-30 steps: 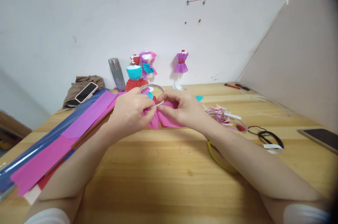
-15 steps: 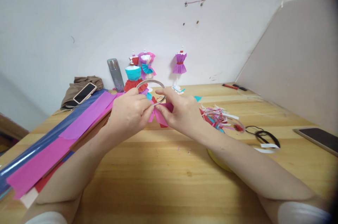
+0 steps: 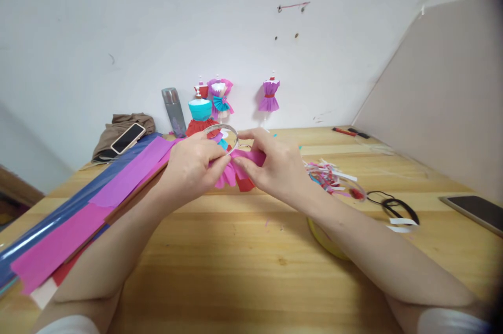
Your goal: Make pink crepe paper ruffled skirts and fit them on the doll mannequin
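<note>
My left hand is closed near the middle of the view, thumb and forefinger pinching gathered pink crepe paper. A thin, greyish, tape-roll-like ring stands up between my hands, its lower edge at the left fingertips. My right hand is closed opposite, its thumb on the pink paper and its bent forefinger beside the ring. Red paper shows beneath the pink. Just behind are small dress forms, one in a turquoise top and red skirt, one in a purple dress.
Pink paper strips lie over a blue plastic-wrapped bundle at left. Behind it are a phone, brown cloth and a flask. Paper scraps, a black hair tie, a yellow ring and another phone lie right.
The ring has shifted slightly left and down between my hands. More of the pink paper shows below my fingers. The view has moved a little.
</note>
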The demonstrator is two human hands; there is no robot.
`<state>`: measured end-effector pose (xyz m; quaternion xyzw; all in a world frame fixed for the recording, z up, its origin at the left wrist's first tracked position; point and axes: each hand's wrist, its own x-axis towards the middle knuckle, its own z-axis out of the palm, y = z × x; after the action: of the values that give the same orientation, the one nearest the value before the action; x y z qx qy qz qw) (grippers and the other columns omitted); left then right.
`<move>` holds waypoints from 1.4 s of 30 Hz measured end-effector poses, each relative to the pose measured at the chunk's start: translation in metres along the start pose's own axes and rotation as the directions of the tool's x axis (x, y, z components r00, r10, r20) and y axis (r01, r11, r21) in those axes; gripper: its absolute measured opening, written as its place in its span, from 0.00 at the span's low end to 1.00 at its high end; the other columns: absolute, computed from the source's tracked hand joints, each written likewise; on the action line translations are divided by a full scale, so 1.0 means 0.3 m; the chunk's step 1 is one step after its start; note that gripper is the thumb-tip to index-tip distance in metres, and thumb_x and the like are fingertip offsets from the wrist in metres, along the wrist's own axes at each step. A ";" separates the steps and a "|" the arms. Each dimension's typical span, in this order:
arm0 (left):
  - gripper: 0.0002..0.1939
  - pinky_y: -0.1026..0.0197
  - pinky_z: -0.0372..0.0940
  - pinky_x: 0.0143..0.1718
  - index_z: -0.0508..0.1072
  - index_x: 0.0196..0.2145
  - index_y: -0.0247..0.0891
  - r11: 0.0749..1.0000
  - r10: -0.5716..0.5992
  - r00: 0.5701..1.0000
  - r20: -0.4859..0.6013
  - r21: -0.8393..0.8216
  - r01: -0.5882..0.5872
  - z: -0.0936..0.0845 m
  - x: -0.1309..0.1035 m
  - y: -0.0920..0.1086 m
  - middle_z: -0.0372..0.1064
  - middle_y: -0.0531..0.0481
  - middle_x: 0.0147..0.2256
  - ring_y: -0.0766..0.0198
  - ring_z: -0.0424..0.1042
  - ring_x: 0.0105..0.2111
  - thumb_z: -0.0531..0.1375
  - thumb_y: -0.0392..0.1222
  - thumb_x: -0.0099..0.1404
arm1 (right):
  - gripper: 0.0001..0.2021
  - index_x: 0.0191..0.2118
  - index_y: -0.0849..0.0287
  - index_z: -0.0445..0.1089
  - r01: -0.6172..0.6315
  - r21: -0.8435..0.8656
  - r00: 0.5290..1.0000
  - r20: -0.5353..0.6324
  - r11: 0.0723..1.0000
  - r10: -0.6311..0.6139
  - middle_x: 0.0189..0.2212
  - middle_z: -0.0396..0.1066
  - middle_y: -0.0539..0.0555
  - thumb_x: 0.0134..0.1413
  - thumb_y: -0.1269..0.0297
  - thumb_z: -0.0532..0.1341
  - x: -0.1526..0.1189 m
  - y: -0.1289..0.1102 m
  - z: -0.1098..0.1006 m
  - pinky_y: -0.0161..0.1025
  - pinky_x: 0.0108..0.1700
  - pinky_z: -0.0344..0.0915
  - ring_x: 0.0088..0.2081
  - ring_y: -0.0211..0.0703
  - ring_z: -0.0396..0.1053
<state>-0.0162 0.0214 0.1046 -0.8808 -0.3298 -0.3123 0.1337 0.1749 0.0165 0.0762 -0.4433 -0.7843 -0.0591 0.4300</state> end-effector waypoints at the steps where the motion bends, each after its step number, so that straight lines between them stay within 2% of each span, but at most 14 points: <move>1: 0.18 0.62 0.54 0.27 0.71 0.19 0.35 1.000 -0.014 1.000 0.005 -0.020 0.014 -0.003 0.002 -0.002 0.68 0.51 0.20 0.65 0.62 0.25 0.56 0.39 0.67 | 0.14 0.46 0.59 0.70 -0.001 0.025 1.000 -0.010 1.000 0.002 0.25 0.71 0.52 0.55 0.60 0.61 0.002 -0.004 -0.006 0.36 0.30 0.57 0.23 0.40 0.63; 5: 0.18 0.62 0.52 0.26 0.69 0.18 0.36 0.993 -0.038 0.999 0.030 -0.108 0.041 -0.013 0.008 -0.012 0.65 0.52 0.18 0.67 0.60 0.24 0.56 0.38 0.66 | 0.05 0.33 0.59 0.68 0.004 0.104 1.000 -0.030 0.995 -0.001 0.24 0.69 0.52 0.54 0.63 0.61 0.008 -0.019 -0.030 0.37 0.30 0.56 0.24 0.40 0.63; 9: 0.18 0.62 0.52 0.26 0.67 0.17 0.35 0.984 -0.031 0.999 0.035 -0.173 0.036 -0.014 0.009 -0.016 0.63 0.54 0.17 0.68 0.58 0.23 0.57 0.38 0.65 | 0.05 0.26 0.58 0.66 -0.040 0.192 0.998 0.046 0.981 0.032 0.20 0.65 0.49 0.51 0.69 0.60 0.015 -0.023 -0.043 0.37 0.31 0.56 0.25 0.39 0.62; 15: 0.18 0.61 0.51 0.25 0.67 0.17 0.36 0.986 -0.057 0.998 0.039 -0.157 0.062 -0.012 0.008 -0.017 0.62 0.54 0.17 0.67 0.58 0.23 0.57 0.40 0.65 | 0.05 0.26 0.58 0.68 -0.070 0.285 0.993 0.112 0.956 0.039 0.20 0.66 0.49 0.50 0.70 0.58 0.017 -0.026 -0.036 0.37 0.31 0.57 0.25 0.39 0.63; 22: 0.19 0.61 0.51 0.26 0.67 0.17 0.36 0.990 -0.025 0.999 0.022 -0.139 0.028 -0.011 0.005 -0.017 0.62 0.53 0.17 0.67 0.58 0.24 0.56 0.39 0.65 | 0.04 0.28 0.57 0.71 -0.093 0.370 0.985 0.172 0.924 0.030 0.25 0.73 0.51 0.51 0.68 0.59 0.021 -0.019 -0.038 0.38 0.33 0.61 0.29 0.42 0.68; 28: 0.17 0.61 0.51 0.26 0.71 0.19 0.36 0.989 0.020 0.999 0.041 -0.147 -0.013 -0.021 0.006 -0.022 0.63 0.53 0.17 0.66 0.58 0.24 0.56 0.38 0.65 | 0.05 0.26 0.58 0.70 -0.101 0.376 0.985 0.168 0.921 0.040 0.23 0.70 0.50 0.50 0.68 0.59 0.035 0.007 -0.034 0.37 0.32 0.60 0.28 0.40 0.66; 35: 0.18 0.62 0.52 0.26 0.69 0.18 0.36 0.990 0.084 0.994 0.072 -0.122 -0.075 -0.031 0.011 -0.017 0.62 0.53 0.17 0.67 0.56 0.23 0.56 0.38 0.67 | 0.05 0.25 0.59 0.68 -0.127 0.365 0.985 0.157 0.922 0.073 0.22 0.68 0.49 0.49 0.67 0.61 0.035 0.007 -0.025 0.35 0.31 0.58 0.27 0.38 0.64; 42: 0.17 0.63 0.52 0.26 0.71 0.20 0.37 0.989 0.104 0.991 0.080 -0.110 -0.095 -0.037 0.010 -0.016 0.64 0.53 0.19 0.66 0.58 0.24 0.56 0.37 0.67 | 0.07 0.23 0.58 0.66 -0.166 0.444 0.980 0.170 0.881 0.100 0.19 0.62 0.46 0.47 0.64 0.61 0.038 0.014 -0.020 0.33 0.27 0.54 0.24 0.35 0.58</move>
<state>-0.0227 0.0215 0.1153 -0.9145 -0.2740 -0.2845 0.0881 0.1791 0.0236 0.0871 -0.3860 -0.7724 0.1878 0.4680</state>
